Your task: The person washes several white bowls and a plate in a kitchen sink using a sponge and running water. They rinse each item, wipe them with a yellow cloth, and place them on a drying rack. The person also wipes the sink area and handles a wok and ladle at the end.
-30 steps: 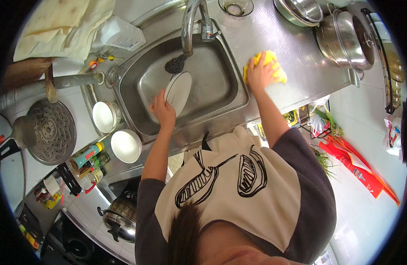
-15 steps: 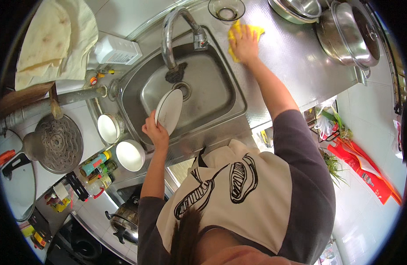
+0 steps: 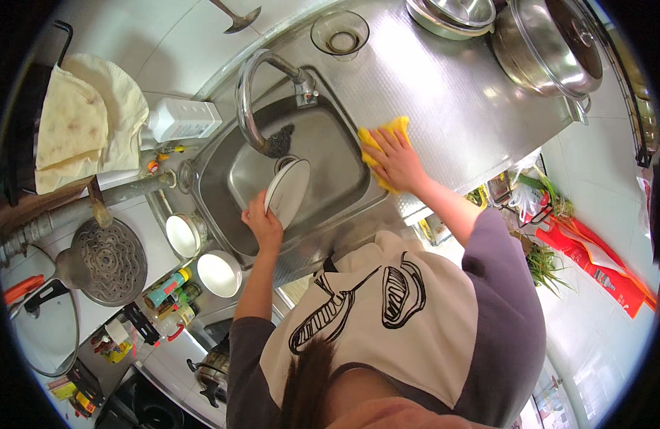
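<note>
My left hand (image 3: 264, 222) grips a white plate (image 3: 287, 189) by its edge, holding it tilted over the sink basin (image 3: 330, 154). Spread over a yellow cloth (image 3: 398, 127), my right hand (image 3: 396, 161) presses it on the steel surface along the sink's right rim. The curved faucet (image 3: 247, 93) stands over the basin, with a dark scouring pad (image 3: 278, 143) below its spout. Two white bowls (image 3: 220, 273) (image 3: 181, 236) sit just left of the sink.
Right of the sink, the steel counter (image 3: 451, 107) holds a glass bowl (image 3: 340, 28), stacked bowls (image 3: 451, 16) and a lidded pot (image 3: 530, 50). Flatbreads (image 3: 71, 121), a white jug (image 3: 190, 119), a perforated metal disc (image 3: 109, 261), bottles (image 3: 165, 286) and a kettle (image 3: 209, 370) are at the left.
My right hand moved the cloth up toward the glass bowl, then back toward my body to the sink's right rim. My left hand still holds the plate. The view has shifted somewhat.
</note>
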A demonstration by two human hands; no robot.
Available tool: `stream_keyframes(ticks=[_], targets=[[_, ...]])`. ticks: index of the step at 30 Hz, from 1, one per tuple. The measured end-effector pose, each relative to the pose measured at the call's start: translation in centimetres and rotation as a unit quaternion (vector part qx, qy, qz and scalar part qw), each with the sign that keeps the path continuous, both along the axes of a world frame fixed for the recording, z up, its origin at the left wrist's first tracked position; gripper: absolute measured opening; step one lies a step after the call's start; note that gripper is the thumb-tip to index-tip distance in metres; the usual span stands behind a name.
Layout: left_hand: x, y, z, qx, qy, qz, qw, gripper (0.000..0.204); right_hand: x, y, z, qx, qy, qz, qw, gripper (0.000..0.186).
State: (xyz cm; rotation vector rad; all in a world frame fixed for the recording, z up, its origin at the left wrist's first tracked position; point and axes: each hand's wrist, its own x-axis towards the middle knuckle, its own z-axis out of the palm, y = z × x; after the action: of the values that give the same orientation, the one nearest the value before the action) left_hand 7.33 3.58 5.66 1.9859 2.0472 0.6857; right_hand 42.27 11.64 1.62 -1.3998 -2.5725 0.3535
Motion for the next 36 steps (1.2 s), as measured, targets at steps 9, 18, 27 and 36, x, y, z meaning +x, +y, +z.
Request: stream_keyframes(ticks=[9,18,27,36], targets=[[2.4,-0.8,-0.5,-0.038,-0.006,0.003,0.999,0.035,-6.8,18.2,-2.7,0.062,0.044,-0.083,0.994,0.051],[2.1,0.5,0.1,-0.038,0.137,-0.153,0.978,0.046,1.1,5.2,-2.2,0.04,0.062,-0.013,0.997,0.053],[-3.2,2.8,-3.8,-0.167,-0.255,0.149,0.941,0.041,22.3,4.7,-2.7,0.07,-0.109,-0.423,0.897,0.054],[3.3,3.5,-5.2,-0.291,-0.673,0.271,0.623,0.045,13.7,-6.7,-2.4,0.024,-0.072,-0.37,0.926,0.064]])
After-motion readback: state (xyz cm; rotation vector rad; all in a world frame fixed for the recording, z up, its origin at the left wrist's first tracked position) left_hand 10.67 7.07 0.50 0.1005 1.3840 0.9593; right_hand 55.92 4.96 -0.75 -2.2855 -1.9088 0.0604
